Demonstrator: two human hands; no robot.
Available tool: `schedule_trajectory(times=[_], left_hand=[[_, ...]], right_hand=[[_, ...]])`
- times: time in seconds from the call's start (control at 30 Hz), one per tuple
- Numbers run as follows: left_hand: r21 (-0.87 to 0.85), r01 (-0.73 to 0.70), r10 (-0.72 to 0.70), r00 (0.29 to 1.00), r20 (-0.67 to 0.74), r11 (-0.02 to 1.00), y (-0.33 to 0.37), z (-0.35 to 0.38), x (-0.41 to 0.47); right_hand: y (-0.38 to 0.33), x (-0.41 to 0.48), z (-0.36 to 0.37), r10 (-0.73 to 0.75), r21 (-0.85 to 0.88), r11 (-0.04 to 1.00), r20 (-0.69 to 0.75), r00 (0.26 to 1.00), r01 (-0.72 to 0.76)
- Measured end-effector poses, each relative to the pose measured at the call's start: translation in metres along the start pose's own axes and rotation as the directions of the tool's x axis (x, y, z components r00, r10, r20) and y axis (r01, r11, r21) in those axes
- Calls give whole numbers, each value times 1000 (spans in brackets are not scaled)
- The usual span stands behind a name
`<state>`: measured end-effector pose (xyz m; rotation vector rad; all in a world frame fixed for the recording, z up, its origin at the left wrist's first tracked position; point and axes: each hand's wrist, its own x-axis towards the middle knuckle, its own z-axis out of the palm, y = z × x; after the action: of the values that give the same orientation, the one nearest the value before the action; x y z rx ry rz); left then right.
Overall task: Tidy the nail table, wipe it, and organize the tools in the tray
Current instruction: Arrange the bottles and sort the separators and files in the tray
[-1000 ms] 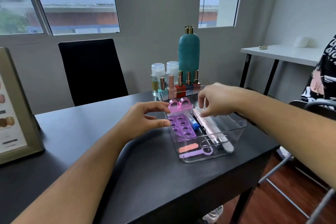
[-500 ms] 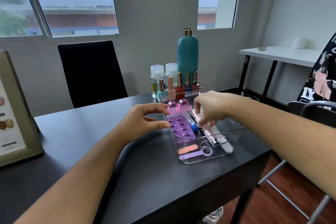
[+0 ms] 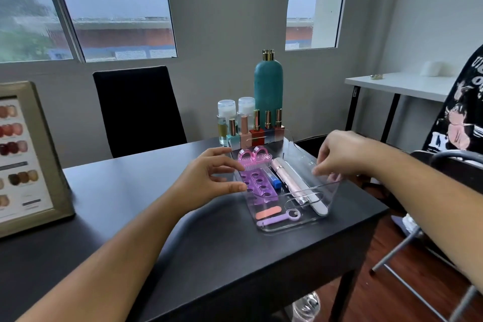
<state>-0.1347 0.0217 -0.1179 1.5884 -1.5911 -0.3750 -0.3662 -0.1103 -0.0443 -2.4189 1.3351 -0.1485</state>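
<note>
A clear plastic tray sits on the right part of the black table. Inside lie a pink nail brush, a purple toe separator, a small blue piece, a pink pen-shaped tool, a white nail file, a short orange file and a lilac tool. My left hand holds the tray's left wall between thumb and fingers. My right hand pinches the tray's right wall.
Behind the tray stand a row of nail polish bottles, two clear bottles and a tall teal bottle. A framed nail colour chart leans at the left. A black chair faces me; a person sits at the right.
My right hand has left the pink pen-shaped tool inside the tray and moved right onto the tray's right wall. My left hand has stayed at the left wall.
</note>
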Motion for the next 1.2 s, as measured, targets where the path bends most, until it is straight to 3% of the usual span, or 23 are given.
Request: schedule_trajectory(times=[0.13,0.43,0.57,0.77,1.2], left_hand=[[-65,19,-21,1000,-22,998,4,9,-5],[-79,53,-60,995,-83,995,4,28,39],[-61,79,-85,991,-100,995,-2,30,56],[-36,76,-79,991,-112,996,-8,30,69],[-50,49,-54,991,-119,998,-12,33,76]], right_hand=[[7,-3,3,4,46,999,15,1000,-5],[10,31,-6,110,-29,993,-52,993,-112],[13,47,-9,96,63,994,-115,989,-90],[13,63,-12,157,184,973,-74,985,-142],[20,78,-10,150,212,969,-97,984,-127]])
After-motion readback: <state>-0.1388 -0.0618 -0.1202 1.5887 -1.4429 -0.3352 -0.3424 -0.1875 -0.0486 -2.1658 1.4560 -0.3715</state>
